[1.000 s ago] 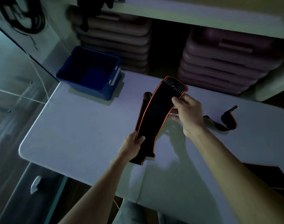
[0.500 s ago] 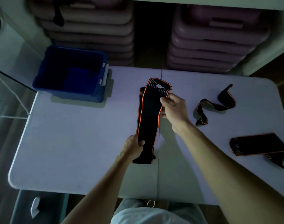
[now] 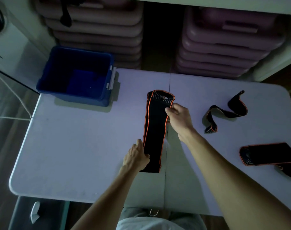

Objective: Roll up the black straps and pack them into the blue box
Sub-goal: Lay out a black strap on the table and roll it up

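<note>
A long black strap with orange edging [image 3: 155, 130] lies lengthwise on the white table [image 3: 78, 146], folded at its far end. My right hand [image 3: 178, 117] pinches its right edge near the far fold. My left hand [image 3: 137, 156] grips its left edge near the close end. The blue box [image 3: 78, 75] stands open at the table's far left corner, nothing visible inside it. A second strap [image 3: 227, 112] lies loosely curled to the right. A third strap [image 3: 267, 155] lies folded flat near the right edge.
Stacks of pinkish plastic step platforms [image 3: 224, 42] fill the shelf behind the table. The table has a centre seam [image 3: 168, 163] running under the held strap. A glass panel and floor lie to the left of the table.
The view has swung from the left to above the table. The strap, held up and tilted a second ago, now lies flat along the seam, with both hands still on it.
</note>
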A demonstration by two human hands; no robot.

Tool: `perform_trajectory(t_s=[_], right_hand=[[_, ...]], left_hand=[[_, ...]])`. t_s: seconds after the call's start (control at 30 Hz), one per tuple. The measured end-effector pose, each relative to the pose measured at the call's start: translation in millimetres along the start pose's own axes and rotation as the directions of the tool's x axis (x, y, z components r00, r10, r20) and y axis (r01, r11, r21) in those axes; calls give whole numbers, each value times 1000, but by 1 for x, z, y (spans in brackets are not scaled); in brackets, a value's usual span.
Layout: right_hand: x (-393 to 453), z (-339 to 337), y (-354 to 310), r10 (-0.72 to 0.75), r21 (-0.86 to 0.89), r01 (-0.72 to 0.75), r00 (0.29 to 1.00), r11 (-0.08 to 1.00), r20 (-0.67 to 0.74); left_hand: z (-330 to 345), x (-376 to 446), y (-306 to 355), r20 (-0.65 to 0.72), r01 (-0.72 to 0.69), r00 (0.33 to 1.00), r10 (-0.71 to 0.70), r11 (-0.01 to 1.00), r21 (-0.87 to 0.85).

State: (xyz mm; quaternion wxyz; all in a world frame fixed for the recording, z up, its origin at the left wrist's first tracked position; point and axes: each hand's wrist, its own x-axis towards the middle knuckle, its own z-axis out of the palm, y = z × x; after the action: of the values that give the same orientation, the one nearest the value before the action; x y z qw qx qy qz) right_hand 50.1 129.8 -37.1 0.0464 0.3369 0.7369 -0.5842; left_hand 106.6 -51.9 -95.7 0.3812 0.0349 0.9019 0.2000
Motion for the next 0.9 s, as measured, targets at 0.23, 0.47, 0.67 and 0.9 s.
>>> perform_trajectory(t_s=[0.23, 0.47, 0.67, 0.9], right_hand=[[13, 10, 4, 3, -104, 2, 999, 995, 46], [33, 16, 7, 38, -156, -30, 998, 987, 48], [49, 21, 10, 87, -97, -86, 996, 992, 10], [66, 31, 16, 149, -265, -151, 988, 952, -26]], left_hand=[[-30, 19, 11, -226, -63, 974, -12, 944, -323], [-72, 85, 57, -297, -152, 955, 14, 882, -445], [-80, 106, 68, -423, -260, 902, 91, 895, -363], [-84, 124, 70, -396, -151, 918, 23, 943, -297]])
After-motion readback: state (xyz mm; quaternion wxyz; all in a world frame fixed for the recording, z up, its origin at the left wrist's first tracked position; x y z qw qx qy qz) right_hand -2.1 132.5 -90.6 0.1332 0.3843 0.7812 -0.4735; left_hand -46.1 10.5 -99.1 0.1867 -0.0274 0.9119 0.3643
